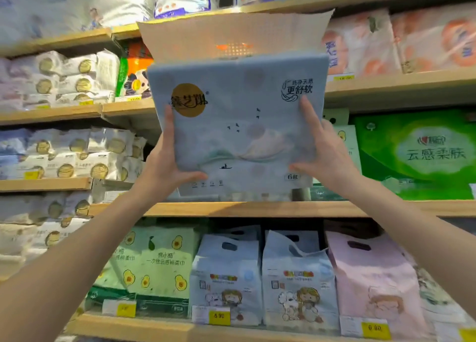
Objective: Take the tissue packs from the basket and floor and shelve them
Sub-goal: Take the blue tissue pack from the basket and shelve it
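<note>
A large pale blue tissue pack (237,125) with a gold round logo and a drawn landscape is held up in front of the wooden shelves. My left hand (167,158) grips its lower left edge, thumb on the front. My right hand (316,148) grips its lower right side, fingers spread over the front. The pack's bottom hangs just above the middle shelf board (257,209). Its plastic handle flap (237,32) sticks up toward the shelf above. No basket or floor is in view.
Shelves are packed with tissue packs: white packs with gold logos (64,151) at left, a green pack (417,153) at right, avocado-print packs (154,261) and blue and pink bags (298,277) below. Yellow price tags (219,316) line the shelf edges.
</note>
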`<state>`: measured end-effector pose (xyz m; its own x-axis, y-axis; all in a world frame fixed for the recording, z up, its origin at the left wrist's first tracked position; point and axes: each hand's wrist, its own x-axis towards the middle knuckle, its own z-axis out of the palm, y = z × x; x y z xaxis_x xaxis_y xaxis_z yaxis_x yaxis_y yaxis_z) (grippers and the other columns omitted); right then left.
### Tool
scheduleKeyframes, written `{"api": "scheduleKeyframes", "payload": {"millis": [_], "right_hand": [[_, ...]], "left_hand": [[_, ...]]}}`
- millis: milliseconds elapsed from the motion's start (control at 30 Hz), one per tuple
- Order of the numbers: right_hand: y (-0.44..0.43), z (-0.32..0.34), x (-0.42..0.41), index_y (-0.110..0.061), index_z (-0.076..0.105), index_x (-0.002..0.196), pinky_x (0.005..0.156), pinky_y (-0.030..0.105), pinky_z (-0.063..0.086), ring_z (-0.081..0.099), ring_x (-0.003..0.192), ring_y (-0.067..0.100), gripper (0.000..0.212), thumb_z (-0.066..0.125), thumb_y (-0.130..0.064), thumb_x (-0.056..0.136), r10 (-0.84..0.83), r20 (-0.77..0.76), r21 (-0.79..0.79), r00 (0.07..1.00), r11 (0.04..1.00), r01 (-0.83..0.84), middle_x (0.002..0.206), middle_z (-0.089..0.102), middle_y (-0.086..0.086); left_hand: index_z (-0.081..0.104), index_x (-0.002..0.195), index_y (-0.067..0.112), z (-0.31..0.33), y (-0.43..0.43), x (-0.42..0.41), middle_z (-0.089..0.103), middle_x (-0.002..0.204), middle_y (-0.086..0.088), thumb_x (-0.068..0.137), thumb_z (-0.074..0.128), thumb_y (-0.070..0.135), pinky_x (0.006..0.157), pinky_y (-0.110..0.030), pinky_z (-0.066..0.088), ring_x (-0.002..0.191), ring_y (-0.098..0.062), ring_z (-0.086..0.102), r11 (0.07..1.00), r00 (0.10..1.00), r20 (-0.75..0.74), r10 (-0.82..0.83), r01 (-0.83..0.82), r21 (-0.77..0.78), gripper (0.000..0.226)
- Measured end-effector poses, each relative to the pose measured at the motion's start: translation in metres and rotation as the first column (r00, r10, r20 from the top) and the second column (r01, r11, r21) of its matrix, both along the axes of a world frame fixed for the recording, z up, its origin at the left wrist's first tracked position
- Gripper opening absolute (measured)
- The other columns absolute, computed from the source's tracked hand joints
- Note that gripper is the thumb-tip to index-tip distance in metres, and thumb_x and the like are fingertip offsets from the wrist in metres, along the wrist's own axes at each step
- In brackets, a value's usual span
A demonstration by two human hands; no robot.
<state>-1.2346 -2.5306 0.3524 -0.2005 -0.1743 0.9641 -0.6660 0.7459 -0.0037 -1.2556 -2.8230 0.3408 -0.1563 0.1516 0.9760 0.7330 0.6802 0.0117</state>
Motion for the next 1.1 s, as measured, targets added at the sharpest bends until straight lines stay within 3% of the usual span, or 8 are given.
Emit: {"api": "scheduleKeyframes", "payload": {"millis": [233,367,633,733,800,933,1000,1100], "right_hand": [[0.000,0.025,-0.031,-0.055,-0.010,0.132,0.078,0.029,0.034,0.043,0.090,0.018,0.118,0.077,-0.007,0.069,-0.007,-0.033,0.019,0.999,1.000,0.007,0.115,0.039,0.005],[-0.005,0.030,-0.049,-0.053,-0.010,0.133,0.081,0.029,0.035,0.041,0.094,0.015,0.119,0.077,-0.006,0.069,-0.031,-0.042,0.012,0.999,0.999,0.031,0.126,0.040,0.012],[-0.009,0.028,-0.090,-0.057,-0.015,0.127,0.077,0.032,0.038,0.045,0.087,0.021,0.120,0.077,-0.006,0.068,-0.126,-0.022,-0.043,0.992,0.991,0.125,0.120,0.042,0.012],[-0.007,0.024,-0.103,-0.060,-0.017,0.125,0.081,0.037,0.042,0.051,0.095,0.027,0.123,0.079,-0.008,0.067,-0.190,-0.013,-0.058,0.982,0.980,0.189,0.126,0.042,0.013],[-0.007,0.020,-0.112,-0.062,-0.018,0.124,0.084,0.040,0.043,0.052,0.100,0.031,0.125,0.080,-0.010,0.066,-0.227,0.013,-0.075,0.974,0.971,0.227,0.127,0.042,0.014],[-0.004,0.010,-0.126,-0.062,-0.016,0.127,0.087,0.043,0.044,0.052,0.096,0.033,0.127,0.083,-0.015,0.061,-0.262,0.067,-0.059,0.963,0.962,0.266,0.117,0.048,0.016],[-0.001,0.005,-0.134,-0.056,-0.013,0.132,0.085,0.041,0.043,0.049,0.090,0.028,0.127,0.084,-0.018,0.060,-0.287,0.138,-0.043,0.948,0.954,0.296,0.109,0.049,0.014],[0.002,0.004,-0.145,-0.050,-0.009,0.140,0.089,0.043,0.044,0.052,0.101,0.032,0.128,0.085,-0.022,0.057,-0.320,0.198,-0.009,0.927,0.945,0.328,0.122,0.052,0.017]], "left_hand": [[-0.024,0.142,0.033,0.023,0.000,-0.038,0.022,0.155,-0.003,0.060,0.083,0.031,0.103,-0.038,0.038,0.136,-0.015,0.033,1.000,0.998,-0.058,-0.017,0.017,0.007,0.135],[-0.024,0.142,0.030,0.031,-0.001,-0.061,0.022,0.155,-0.004,0.062,0.083,0.028,0.101,-0.030,0.034,0.136,-0.011,0.031,1.000,0.997,-0.079,-0.025,0.026,0.011,0.134],[-0.027,0.140,0.027,0.034,0.001,-0.124,0.011,0.154,-0.003,0.068,0.080,0.020,0.106,-0.008,0.020,0.142,-0.011,0.017,0.985,0.982,-0.084,-0.167,0.162,-0.063,0.130],[-0.028,0.140,0.026,0.031,0.004,-0.143,0.006,0.155,-0.003,0.069,0.079,0.017,0.115,-0.030,0.021,0.144,-0.011,0.014,0.975,0.977,-0.060,-0.204,0.197,-0.106,0.128],[-0.028,0.138,0.037,0.028,0.004,-0.156,0.005,0.156,-0.002,0.069,0.079,0.016,0.115,-0.044,0.023,0.144,-0.012,0.015,0.971,0.976,-0.007,-0.217,0.215,-0.102,0.129],[-0.031,0.132,0.051,0.022,0.001,-0.180,0.002,0.157,-0.001,0.070,0.079,0.018,0.114,-0.050,0.025,0.144,-0.016,0.017,0.966,0.967,0.124,-0.220,0.234,-0.112,0.131],[-0.033,0.131,0.051,0.018,0.000,-0.190,-0.004,0.158,0.002,0.071,0.078,0.020,0.113,-0.045,0.028,0.144,-0.016,0.017,0.959,0.961,0.179,-0.212,0.240,-0.154,0.131],[-0.031,0.131,0.049,0.018,0.000,-0.200,-0.011,0.156,0.013,0.074,0.076,0.021,0.102,-0.025,0.033,0.143,-0.018,0.019,0.959,0.949,0.255,-0.183,0.229,-0.167,0.125]]}}
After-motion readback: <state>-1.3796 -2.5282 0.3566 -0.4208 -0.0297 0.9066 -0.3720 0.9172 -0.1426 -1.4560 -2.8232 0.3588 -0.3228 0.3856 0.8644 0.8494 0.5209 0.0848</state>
